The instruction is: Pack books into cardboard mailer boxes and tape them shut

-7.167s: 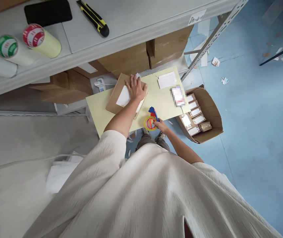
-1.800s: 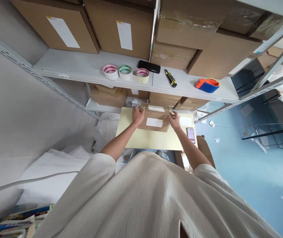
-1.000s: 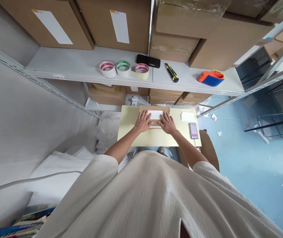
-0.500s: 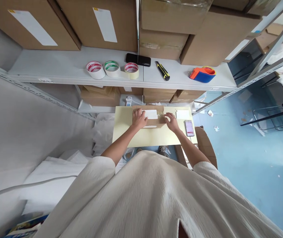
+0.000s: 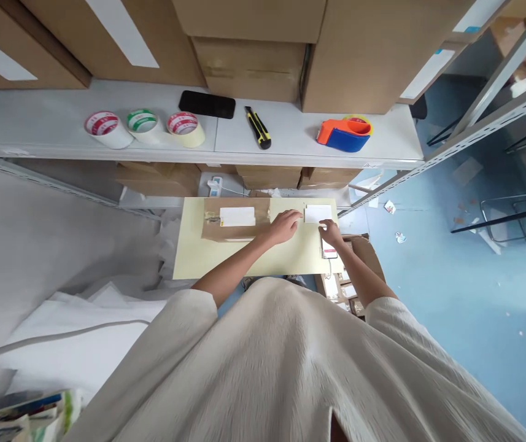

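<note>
A cardboard box (image 5: 260, 215) with a white label (image 5: 237, 217) on top and clear tape at its left end lies on a pale yellow tabletop (image 5: 193, 255). Just right of the box, my left hand (image 5: 286, 225) reaches toward a small stack of white labels (image 5: 318, 212), fingers extended and holding nothing. My right hand (image 5: 331, 233) is at the stack's lower right corner, finger and thumb slightly apart; whether they touch the paper is hard to see. Beneath that hand lies a phone (image 5: 329, 250), partly covered by it.
On the shelf (image 5: 285, 138) above are several tape rolls (image 5: 143, 121), a black phone (image 5: 207, 104), a yellow-black utility knife (image 5: 258, 127) and an orange-blue tape dispenser (image 5: 344, 134). Large cartons (image 5: 253, 67) stand behind them. An open carton (image 5: 366, 258) is beside the table's right edge.
Both hands have left the box; the left moved right across the table, the right to the labels. The box sits farther left and appears turned around. The view has shifted right.
</note>
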`<state>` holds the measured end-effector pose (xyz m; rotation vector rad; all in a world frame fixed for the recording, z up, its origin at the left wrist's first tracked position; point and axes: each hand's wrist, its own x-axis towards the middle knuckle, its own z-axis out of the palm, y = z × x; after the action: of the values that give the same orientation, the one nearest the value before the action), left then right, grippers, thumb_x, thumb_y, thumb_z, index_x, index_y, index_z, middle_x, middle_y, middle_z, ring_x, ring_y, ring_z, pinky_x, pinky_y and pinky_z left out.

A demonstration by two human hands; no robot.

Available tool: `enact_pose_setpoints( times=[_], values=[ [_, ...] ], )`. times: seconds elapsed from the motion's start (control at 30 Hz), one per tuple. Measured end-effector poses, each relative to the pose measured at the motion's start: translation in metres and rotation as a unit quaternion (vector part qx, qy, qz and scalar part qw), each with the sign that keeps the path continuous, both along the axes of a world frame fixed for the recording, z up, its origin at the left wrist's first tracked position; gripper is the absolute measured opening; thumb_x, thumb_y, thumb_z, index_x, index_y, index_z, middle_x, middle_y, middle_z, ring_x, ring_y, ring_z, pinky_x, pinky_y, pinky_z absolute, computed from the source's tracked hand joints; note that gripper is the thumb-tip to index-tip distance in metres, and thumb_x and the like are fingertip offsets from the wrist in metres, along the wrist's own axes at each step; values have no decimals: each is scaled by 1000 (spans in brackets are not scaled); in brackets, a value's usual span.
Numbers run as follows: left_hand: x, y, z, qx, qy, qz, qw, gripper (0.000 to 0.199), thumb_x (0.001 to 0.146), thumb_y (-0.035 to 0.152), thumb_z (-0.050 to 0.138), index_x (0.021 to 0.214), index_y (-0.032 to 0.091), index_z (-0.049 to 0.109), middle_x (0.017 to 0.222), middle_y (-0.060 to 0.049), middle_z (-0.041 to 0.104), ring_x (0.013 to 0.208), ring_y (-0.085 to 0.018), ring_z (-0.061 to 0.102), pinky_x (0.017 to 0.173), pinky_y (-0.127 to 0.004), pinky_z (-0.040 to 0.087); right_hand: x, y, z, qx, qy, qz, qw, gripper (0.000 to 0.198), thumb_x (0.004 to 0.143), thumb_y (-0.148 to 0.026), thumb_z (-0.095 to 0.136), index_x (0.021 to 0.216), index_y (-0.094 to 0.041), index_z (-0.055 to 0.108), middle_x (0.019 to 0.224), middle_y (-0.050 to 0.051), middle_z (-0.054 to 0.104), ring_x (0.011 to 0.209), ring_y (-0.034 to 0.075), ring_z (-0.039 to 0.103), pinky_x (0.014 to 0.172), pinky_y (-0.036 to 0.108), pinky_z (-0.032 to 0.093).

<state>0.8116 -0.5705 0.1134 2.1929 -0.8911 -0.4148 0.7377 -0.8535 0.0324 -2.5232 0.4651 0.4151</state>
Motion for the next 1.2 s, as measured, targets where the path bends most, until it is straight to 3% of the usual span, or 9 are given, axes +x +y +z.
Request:
enact_pose_setpoints(
  times=[0.17,0.37,0.43,0.57,0.7,0.87,1.0,1.2],
  values=[
    [-5,-51,-45,20,134,63,989,45,105,12,52,142,20,77,153,-14,76,148,-30,70,132,-47,53,21,-35,-15,-39,71,43,996,60,112,-29,51,168,-16,65,181,19,55,163,40,54,135,56,47],
    [-12,-81,-94,17,266,197,943,38,101,12,58,131,21,79,146,-12,82,137,-27,77,125,-44,59,42,-43,-48,-103,86,88,987,70,113,-37,51,179,-14,46,192,21,37,170,42,39,139,62,37],
    [-10,-89,-106,14,283,237,929,39,99,12,60,131,22,79,145,-11,83,135,-27,78,126,-45,59,46,-41,-61,-97,65,77,990,73,113,-42,50,179,-12,44,192,24,35,170,45,37,139,65,34],
    [-2,-107,-126,11,300,284,911,48,96,12,62,141,24,75,153,-10,79,142,-28,74,128,-47,57,47,-35,-81,-22,-12,45,999,79,112,-55,52,178,-12,45,185,30,42,164,51,40,137,75,29],
    [3,-122,-143,17,324,319,891,63,93,13,64,155,26,66,165,-12,71,153,-30,69,127,-46,56,42,-30,-90,1,-39,31,999,84,113,-61,48,178,-9,45,185,33,41,164,54,38,136,79,23],
    [2,-133,-158,9,355,314,881,75,91,16,67,165,23,58,172,-18,66,157,-32,66,128,-50,54,38,-29,-89,-5,-57,27,998,79,114,-63,51,178,-17,50,183,28,47,162,51,41,137,78,21],
    [2,-139,-164,-14,364,314,877,74,94,16,64,167,22,56,175,-20,63,162,-30,62,129,-48,54,41,-28,-84,-15,-30,28,999,79,113,-64,54,175,-16,52,184,29,46,161,51,42,137,76,22],
    [1,-139,-165,-17,387,312,867,75,98,15,64,171,20,52,178,-22,60,160,-30,65,129,-46,54,54,-18,-82,-5,-16,-26,1000,92,107,-84,55,167,-15,54,177,33,48,159,54,41,134,77,24]
  ],
)
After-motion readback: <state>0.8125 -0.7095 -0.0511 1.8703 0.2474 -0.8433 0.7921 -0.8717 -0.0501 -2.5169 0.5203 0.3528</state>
